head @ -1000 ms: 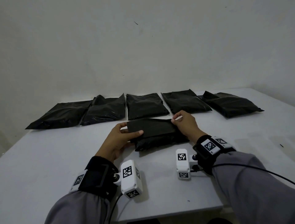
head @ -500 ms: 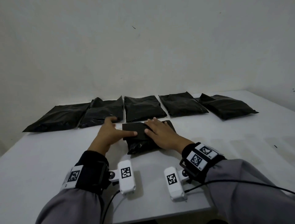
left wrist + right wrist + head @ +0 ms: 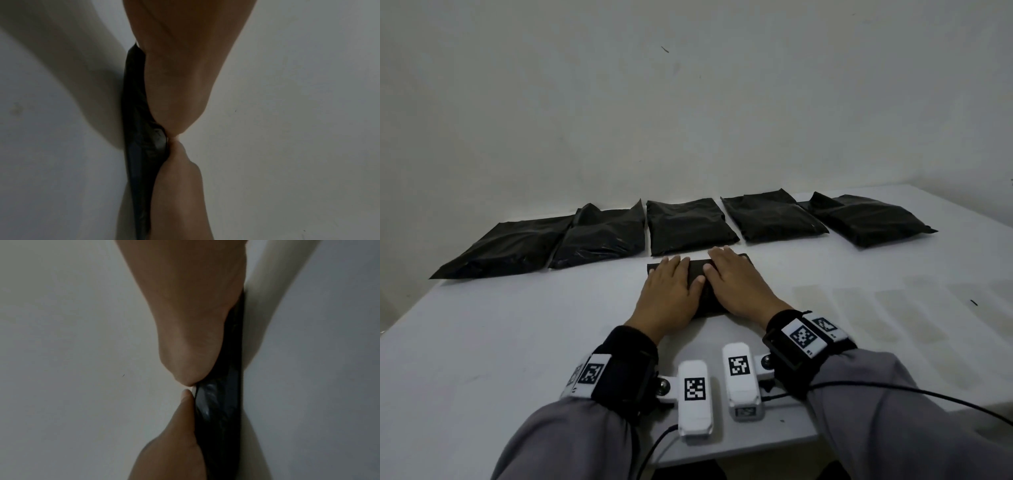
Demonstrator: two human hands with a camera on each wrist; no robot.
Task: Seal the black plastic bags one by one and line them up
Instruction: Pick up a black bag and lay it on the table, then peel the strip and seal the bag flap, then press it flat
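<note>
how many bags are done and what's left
Five black bags already lie in a row along the wall. The sixth bag is in hand: left hand and right hand press flat on it. It is not yet placed in the row. No other unsealed bags show.

Dim, flat light – soft shadows; wrist views murky, edges stretched.

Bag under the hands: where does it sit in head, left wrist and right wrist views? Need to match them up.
Head: the bag lies centre, flat on the table, under both palms, in front of the row of five bags.
Left wrist: a dark strip left of centre, running top to bottom.
Right wrist: a dark strip right of centre.
Shared landmark: the two thumbs meet tip to tip over the bag, in all three views.
</note>
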